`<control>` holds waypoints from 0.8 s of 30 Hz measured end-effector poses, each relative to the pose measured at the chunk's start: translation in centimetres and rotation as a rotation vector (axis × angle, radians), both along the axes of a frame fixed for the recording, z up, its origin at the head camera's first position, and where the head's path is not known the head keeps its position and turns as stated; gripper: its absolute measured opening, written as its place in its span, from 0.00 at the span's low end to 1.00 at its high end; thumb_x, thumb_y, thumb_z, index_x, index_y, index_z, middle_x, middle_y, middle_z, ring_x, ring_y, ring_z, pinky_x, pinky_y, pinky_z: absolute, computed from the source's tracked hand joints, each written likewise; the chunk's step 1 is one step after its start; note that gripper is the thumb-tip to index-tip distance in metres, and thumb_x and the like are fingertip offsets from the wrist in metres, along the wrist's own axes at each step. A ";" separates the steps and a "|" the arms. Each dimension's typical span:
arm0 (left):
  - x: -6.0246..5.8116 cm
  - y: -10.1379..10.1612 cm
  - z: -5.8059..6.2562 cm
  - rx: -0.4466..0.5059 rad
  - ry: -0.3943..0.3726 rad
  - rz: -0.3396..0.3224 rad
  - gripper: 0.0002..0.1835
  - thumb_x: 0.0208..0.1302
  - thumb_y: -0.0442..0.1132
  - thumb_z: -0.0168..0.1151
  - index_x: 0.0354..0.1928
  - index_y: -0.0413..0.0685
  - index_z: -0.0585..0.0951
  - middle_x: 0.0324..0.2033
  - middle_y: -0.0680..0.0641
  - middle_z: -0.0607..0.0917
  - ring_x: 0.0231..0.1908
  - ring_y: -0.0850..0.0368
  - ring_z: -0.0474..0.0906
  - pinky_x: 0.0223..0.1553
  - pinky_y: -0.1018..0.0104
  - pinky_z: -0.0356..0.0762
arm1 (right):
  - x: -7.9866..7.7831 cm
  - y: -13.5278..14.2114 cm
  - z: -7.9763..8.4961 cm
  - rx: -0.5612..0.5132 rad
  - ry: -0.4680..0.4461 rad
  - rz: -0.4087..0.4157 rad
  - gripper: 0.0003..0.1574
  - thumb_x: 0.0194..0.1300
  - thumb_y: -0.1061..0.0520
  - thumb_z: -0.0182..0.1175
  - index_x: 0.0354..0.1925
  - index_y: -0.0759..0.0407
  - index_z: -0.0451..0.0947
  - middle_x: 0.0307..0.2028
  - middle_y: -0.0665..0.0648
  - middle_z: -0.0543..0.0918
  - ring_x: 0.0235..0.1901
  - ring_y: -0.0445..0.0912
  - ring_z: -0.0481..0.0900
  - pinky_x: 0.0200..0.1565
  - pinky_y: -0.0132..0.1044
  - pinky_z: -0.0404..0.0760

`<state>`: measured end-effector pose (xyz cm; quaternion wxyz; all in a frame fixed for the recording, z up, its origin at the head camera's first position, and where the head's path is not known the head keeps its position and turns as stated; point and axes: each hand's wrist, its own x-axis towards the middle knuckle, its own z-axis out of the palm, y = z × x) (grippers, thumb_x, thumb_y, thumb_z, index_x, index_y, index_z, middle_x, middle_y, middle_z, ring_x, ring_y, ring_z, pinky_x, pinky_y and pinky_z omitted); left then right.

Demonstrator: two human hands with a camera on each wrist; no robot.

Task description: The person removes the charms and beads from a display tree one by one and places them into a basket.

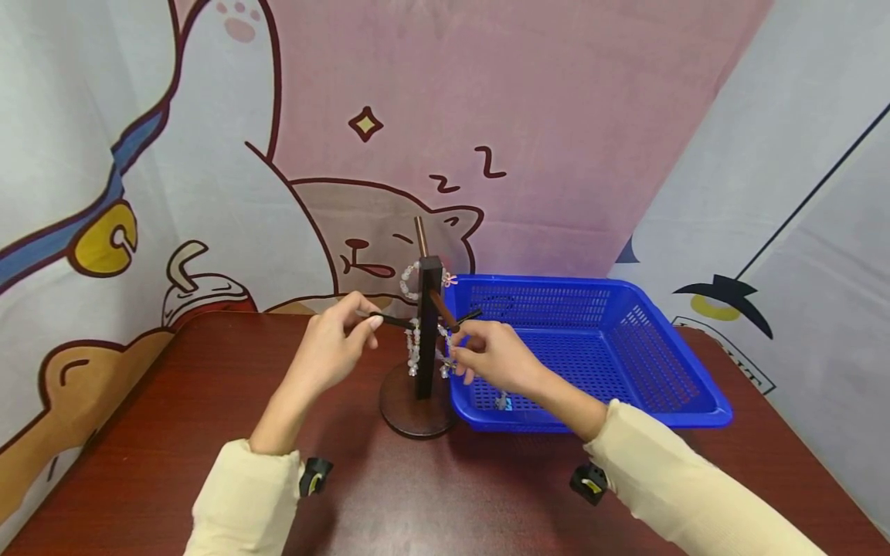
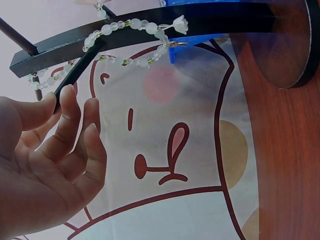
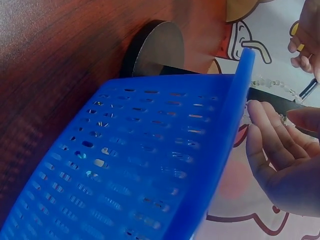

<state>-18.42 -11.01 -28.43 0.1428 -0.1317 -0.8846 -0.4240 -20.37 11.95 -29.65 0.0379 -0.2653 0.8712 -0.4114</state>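
A dark wooden bracelet stand (image 1: pixel 427 332) with a round base and several pegs stands on the table. My left hand (image 1: pixel 334 340) pinches the end of its left peg (image 2: pixel 75 77) between thumb and index finger, the other fingers loosely bent. A beaded bracelet (image 2: pixel 125 24) with clear and pale green beads and a white flower charm hangs on that peg. My right hand (image 1: pixel 490 355) is at the right peg, thumb and fingertips at a beaded bracelet (image 1: pixel 445 364) hanging there; its fingers partly hide the beads. Higher up hangs another pale bracelet (image 1: pixel 405 282) with a pink bow at its right.
Right of the stand, close against it, is a blue plastic basket (image 1: pixel 598 419) with perforated walls. Small blue and silvery trinkets (image 1: pixel 504 401) lie inside near its front wall. A printed cartoon cloth (image 1: pixel 556 139) hangs behind the brown table (image 1: pixel 334 479).
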 end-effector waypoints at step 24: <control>0.0 0.0 0.0 -0.008 -0.011 -0.001 0.04 0.65 0.36 0.54 0.39 0.45 0.76 0.17 0.53 0.78 0.14 0.60 0.63 0.20 0.65 0.62 | -0.3 1.4 0.8 -0.039 0.003 -0.041 0.03 0.62 0.65 0.56 0.33 0.66 0.75 0.22 0.59 0.82 0.22 0.47 0.82 0.29 0.41 0.78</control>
